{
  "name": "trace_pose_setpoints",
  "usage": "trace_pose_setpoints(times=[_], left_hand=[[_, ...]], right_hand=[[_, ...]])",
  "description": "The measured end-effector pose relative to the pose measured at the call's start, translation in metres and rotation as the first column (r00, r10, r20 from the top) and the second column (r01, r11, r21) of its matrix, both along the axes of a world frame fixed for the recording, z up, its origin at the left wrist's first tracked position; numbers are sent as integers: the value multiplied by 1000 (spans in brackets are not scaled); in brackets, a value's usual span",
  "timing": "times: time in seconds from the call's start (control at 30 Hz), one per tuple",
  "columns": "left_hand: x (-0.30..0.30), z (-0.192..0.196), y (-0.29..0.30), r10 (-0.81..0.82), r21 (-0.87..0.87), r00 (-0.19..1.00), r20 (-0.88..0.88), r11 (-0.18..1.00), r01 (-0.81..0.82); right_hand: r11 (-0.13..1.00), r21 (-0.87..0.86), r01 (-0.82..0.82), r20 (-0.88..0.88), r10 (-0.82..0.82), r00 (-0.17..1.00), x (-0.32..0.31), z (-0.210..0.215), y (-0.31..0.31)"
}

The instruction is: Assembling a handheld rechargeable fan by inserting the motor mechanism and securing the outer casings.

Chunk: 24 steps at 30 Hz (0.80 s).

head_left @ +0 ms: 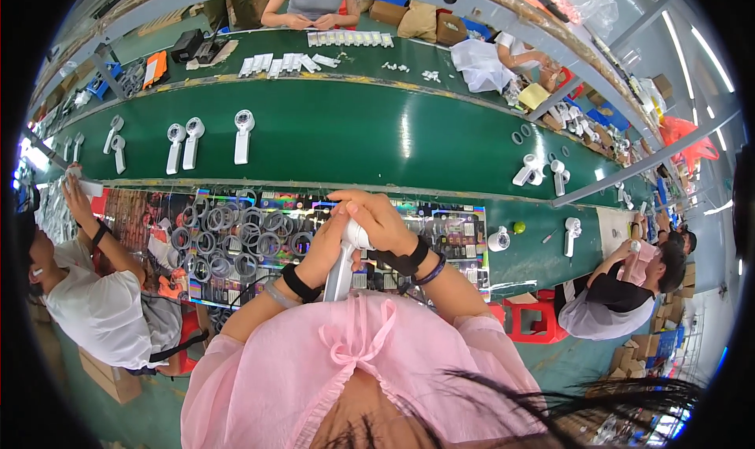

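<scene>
A white handheld fan [340, 271] is between my two hands, close to my chest, its pale handle pointing down toward me. My left hand [321, 251] is closed round the fan near its head. Over the top of the head curls my right hand [379, 219], its fingers meeting the left ones. Most of the fan's head is hidden under my hands. Many grey rings [245, 263] lie loose and heaped to the left of my hands, on a bench covered with colourful printed sheets [456, 248].
A green conveyor belt [330, 134] runs across beyond the bench, carrying several white handheld fans [244, 134]. Another white fan [572, 237] lies on the bench at right, near a small green round object [519, 227]. Co-workers sit on both sides and across. A grey metal beam [609, 166] slants at right.
</scene>
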State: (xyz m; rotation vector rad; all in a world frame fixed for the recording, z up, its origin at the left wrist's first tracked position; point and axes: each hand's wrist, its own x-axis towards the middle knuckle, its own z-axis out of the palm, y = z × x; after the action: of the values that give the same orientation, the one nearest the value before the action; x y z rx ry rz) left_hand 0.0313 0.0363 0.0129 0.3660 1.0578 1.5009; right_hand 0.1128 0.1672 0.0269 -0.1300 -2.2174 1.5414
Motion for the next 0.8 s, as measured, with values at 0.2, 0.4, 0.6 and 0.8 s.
trace_pose_setpoints(times=[0.2,0.4,0.6,0.8], left_hand=[[2,-8,-1,9,-121,972,236,993,20],[8,-15,0,128,-186,959,255,979,-81],[0,-36,1,87,-200,951,297,979,-27],[3,-48,-9,-161,-174,945,286,961,216]], right_hand=[[993,28,113,68,-115,991,-3,-20,-4],[974,-7,225,156,-221,963,-11,-47,-13],[956,-186,225,177,-193,965,-14,-65,-9],[917,-207,341,286,-277,917,0,-87,13]])
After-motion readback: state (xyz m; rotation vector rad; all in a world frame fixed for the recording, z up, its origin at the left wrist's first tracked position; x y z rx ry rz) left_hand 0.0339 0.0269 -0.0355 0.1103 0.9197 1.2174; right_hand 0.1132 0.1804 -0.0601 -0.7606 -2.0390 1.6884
